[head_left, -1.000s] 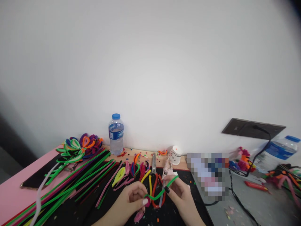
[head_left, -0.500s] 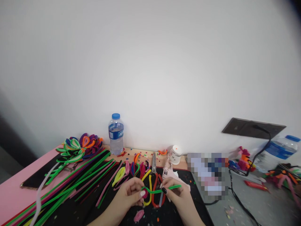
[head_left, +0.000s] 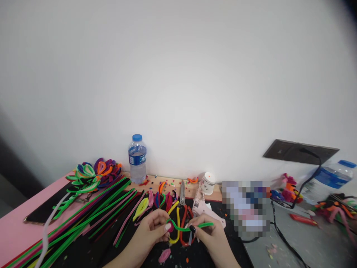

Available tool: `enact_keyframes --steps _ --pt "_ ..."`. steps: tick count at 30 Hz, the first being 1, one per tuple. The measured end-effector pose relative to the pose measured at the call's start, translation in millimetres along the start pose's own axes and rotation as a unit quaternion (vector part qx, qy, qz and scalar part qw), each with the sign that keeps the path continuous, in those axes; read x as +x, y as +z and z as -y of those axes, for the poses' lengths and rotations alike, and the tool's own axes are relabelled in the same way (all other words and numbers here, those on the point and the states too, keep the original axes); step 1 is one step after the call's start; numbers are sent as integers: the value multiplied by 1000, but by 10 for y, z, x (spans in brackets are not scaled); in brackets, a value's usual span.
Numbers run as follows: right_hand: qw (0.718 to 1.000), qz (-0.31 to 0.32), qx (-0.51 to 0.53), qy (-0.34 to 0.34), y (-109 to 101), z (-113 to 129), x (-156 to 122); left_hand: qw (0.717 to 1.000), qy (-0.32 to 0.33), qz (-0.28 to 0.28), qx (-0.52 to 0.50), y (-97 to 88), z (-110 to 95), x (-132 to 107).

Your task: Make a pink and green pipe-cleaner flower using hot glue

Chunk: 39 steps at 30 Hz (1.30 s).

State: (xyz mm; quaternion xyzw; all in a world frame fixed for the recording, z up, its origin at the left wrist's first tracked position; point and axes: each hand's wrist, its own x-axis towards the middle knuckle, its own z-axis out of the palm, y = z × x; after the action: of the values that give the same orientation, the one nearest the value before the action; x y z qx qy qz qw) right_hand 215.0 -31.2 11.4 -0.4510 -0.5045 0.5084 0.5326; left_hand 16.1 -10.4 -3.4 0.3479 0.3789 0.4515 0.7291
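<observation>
A green pipe cleaner (head_left: pixel 181 228) stretches between my two hands in a shallow curve. My left hand (head_left: pixel 156 229) is closed in a pinch on its left end, where a small magenta piece (head_left: pixel 170 226) shows at the thumb; fingers partly hide how the two join. Farther along, my right hand (head_left: pixel 208 231) pinches the green strip between thumb and finger, and its free end sticks out to the right. Just beyond my hands lie scissors (head_left: pixel 182 195) with one yellow and one red handle. A pink glue gun (head_left: pixel 205 209) rests beside my right hand. Below sits a pink looped petal (head_left: pixel 164 255).
Many long pipe cleaners (head_left: pixel 92 223) lie on the left, near looped bundles (head_left: pixel 97 173). A water bottle (head_left: pixel 137 160) and a white paper cup (head_left: pixel 207 183) stand by the wall. Black cables (head_left: pixel 287 242) cross the grey surface at right, near a red tool (head_left: pixel 303 219).
My right hand has shifted slightly down and left, and the green pipe cleaner now bows more near my left hand. My left hand has stayed nearly in place.
</observation>
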Motion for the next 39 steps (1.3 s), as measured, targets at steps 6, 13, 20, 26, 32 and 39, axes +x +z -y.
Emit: enact_keyframes --steps 6,13,20,26,32,39 --pt "1000 2 10 0 4 -67 -10 1000 1 -2 -7 3 3 4" --pt "1000 6 13 22 41 -151 -27 1000 -1 -13 -13 8 -12 -10" --pt "1000 4 8 27 72 -223 -48 1000 3 -11 -23 -6 3 10" --pt "999 2 30 26 119 -255 -77 1000 11 -14 -24 -17 24 17" --pt "999 9 45 27 157 -280 -93 999 16 -15 -27 -23 42 20" --pt "998 28 31 50 182 -245 -129 999 13 -16 -24 16 15 -1"
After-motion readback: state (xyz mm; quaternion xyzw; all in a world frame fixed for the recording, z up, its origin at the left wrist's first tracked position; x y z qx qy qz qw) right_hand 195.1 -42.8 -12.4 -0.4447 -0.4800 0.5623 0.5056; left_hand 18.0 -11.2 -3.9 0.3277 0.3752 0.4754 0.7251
